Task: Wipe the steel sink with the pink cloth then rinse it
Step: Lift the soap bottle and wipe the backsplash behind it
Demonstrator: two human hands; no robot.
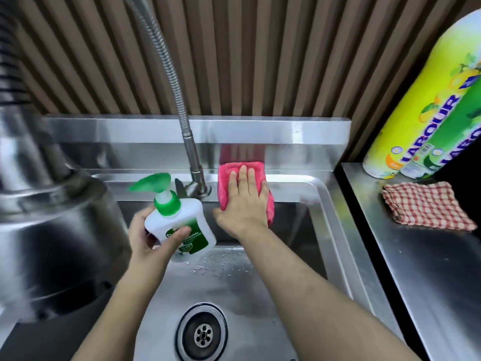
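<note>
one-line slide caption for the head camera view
The right hand presses the pink cloth on the sink rim beside the tap while the left hand holds a soap bottle.

Pink cloth (243,188), green-capped white soap bottle (179,220), red-and-white checked rag (424,205), silvery steel sink (338,201)

Back rim of steel sink (299,182) carries pink cloth (224,178), just right of faucet base (197,188). Steel table (416,256) at right: red-checked cloth (424,205) lying flat, two yellow-green bottles (416,113) standing behind it, apparently touching each other.
</note>
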